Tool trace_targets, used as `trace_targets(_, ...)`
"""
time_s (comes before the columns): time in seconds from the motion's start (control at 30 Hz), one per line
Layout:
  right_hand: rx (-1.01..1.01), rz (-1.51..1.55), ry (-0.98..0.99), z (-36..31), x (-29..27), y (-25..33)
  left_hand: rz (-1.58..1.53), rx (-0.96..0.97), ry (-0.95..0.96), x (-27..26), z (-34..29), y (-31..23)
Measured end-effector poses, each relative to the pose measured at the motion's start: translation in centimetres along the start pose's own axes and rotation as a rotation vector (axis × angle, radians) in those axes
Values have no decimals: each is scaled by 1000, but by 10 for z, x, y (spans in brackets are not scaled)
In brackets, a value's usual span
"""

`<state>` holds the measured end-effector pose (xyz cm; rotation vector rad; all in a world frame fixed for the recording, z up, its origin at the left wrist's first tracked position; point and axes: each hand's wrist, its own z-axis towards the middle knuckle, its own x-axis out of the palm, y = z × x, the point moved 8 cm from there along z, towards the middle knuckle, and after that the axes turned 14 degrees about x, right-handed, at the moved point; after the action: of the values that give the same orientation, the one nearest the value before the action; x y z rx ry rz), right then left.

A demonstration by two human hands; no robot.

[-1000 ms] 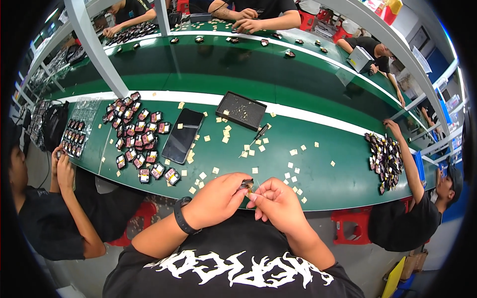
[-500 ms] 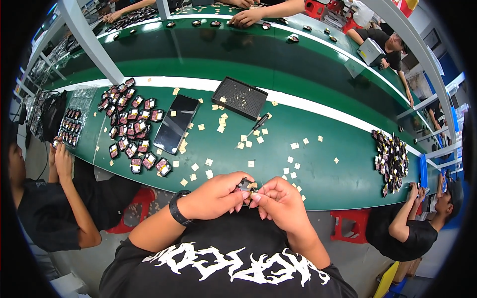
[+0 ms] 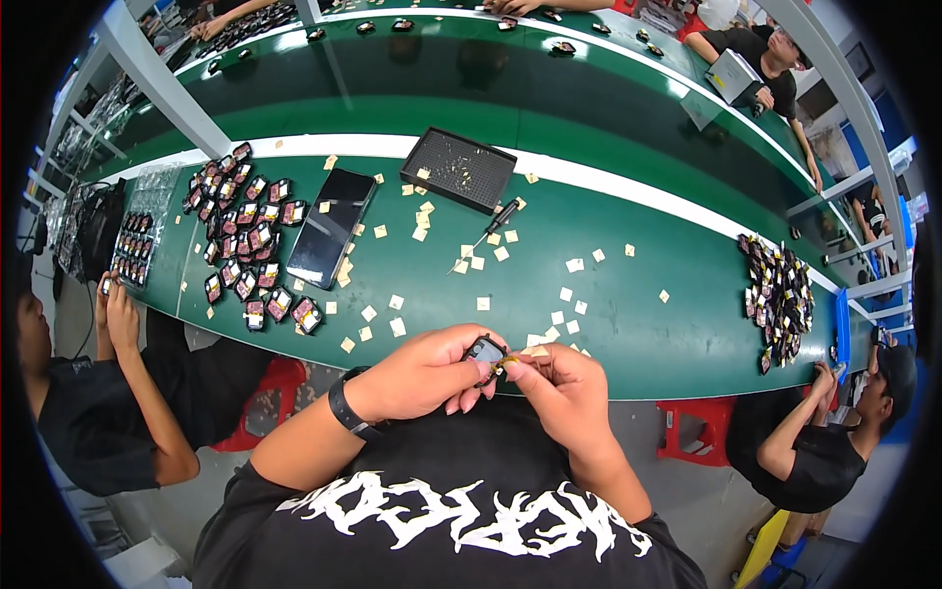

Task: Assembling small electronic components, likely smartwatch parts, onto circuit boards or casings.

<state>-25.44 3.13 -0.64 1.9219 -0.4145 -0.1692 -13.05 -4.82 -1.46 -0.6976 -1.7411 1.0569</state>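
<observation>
My left hand (image 3: 417, 378) is closed around a small black casing (image 3: 486, 350), whose pale grey face is turned upward. My right hand (image 3: 571, 393) pinches at the casing's right edge. A tiny yellow bit (image 3: 507, 363) shows between those fingertips and the casing; its kind is too small to make out. A cream square (image 3: 536, 341) appears just above the right fingers, and I cannot tell whether they touch it. Both hands are at the near edge of the green table (image 3: 628, 324).
Many black casings (image 3: 257, 236) lie piled left, beside a dark phone-like slab (image 3: 332, 228). Behind are a black tray (image 3: 458, 170) and a screwdriver (image 3: 488, 234) among scattered cream squares. Another heap (image 3: 775, 299) sits right. People work on both sides; a grey post (image 3: 162, 88) rises at left.
The casing has turned in my left hand, so its grey face now shows more fully. My right fingers stay at its edge. The whole view has shifted slightly.
</observation>
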Motion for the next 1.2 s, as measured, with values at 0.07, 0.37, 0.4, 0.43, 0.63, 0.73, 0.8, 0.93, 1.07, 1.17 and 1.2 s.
trace_targets(0.07, -2, -23, 24, 2, 0, -1, 29, -1, 2, 2, 1, 1)
trace_targets(0.37, 51, 76, 79, -4, 4, 3, 343, 107, -43, 3, 0, -6)
trace_targets(0.4, -2, -50, 44, -4, 0, 4, 393, 120, -47, 3, -1, -7)
trace_targets(0.43, -54, -175, 8, -5, -2, 7, 392, 121, -48, 3, -1, -6)
trace_targets(0.63, -166, -316, -85, -14, 4, 18, 576, 248, -10, 7, -2, -13)
trace_targets(0.73, -227, -391, -87, -19, 10, 27, 616, 365, -7, 7, -5, -13)
trace_targets(0.8, -190, -374, -56, -20, 12, 23, 607, 382, -19, 8, -7, -16)
trace_targets(0.93, -63, -147, 31, -20, 10, 6, 652, 405, -29, 9, -11, -22)
trace_targets(1.07, 30, 6, 86, -17, 14, 6, 691, 447, -26, 12, -15, -24)
trace_targets(1.17, 16, 159, 53, -18, 18, 14, 687, 479, -33, 12, -16, -23)
trace_targets(1.2, 25, 140, 22, -18, 18, 15, 677, 486, -29, 12, -16, -23)
